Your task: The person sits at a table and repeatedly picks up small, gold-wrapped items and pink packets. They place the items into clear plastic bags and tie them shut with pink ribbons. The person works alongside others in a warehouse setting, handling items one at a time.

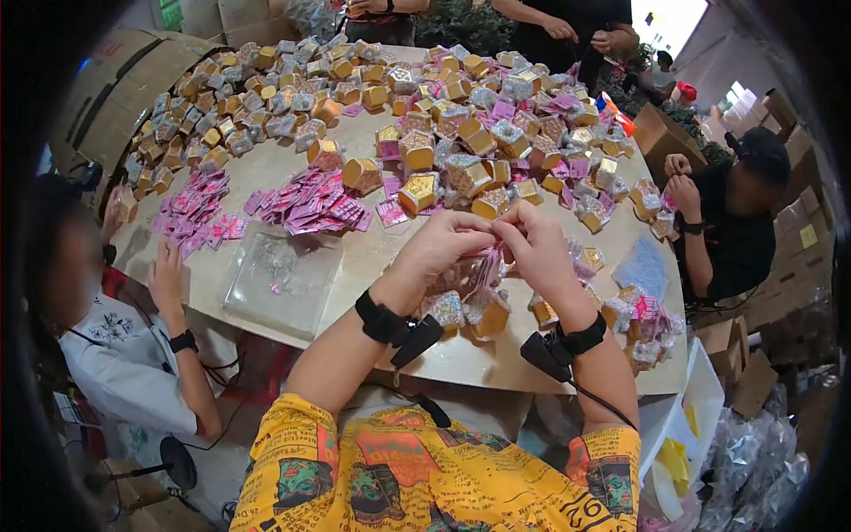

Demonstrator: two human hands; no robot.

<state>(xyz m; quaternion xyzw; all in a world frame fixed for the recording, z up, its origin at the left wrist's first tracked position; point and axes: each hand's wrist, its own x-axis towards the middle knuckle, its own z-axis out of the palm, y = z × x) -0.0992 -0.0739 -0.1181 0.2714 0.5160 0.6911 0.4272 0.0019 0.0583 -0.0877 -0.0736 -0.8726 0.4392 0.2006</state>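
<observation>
My left hand (pixel 450 246) and my right hand (pixel 537 250) meet over the near middle of the table, fingertips pinched together and nearly touching. Whatever lies between the fingertips is too small to make out. Just below them hangs a pink card (pixel 484 269), partly hidden by the hands. Under my wrists sit gold hexagonal boxes, one of them (pixel 488 319) at the near side, with glittery silver-white pieces (pixel 446 309) beside it. Directly beyond my hands lies a gold box with a patterned lid (pixel 419 191).
Gold boxes and glittery pieces (pixel 266 89) cover the table's far side. Pink packets (pixel 312 206) are heaped left of centre, near a clear plastic tray (pixel 282 282). Co-workers' hands (pixel 165 275) (pixel 681 191) are at the left and right edges. Cardboard boxes (pixel 667 135) stand at right.
</observation>
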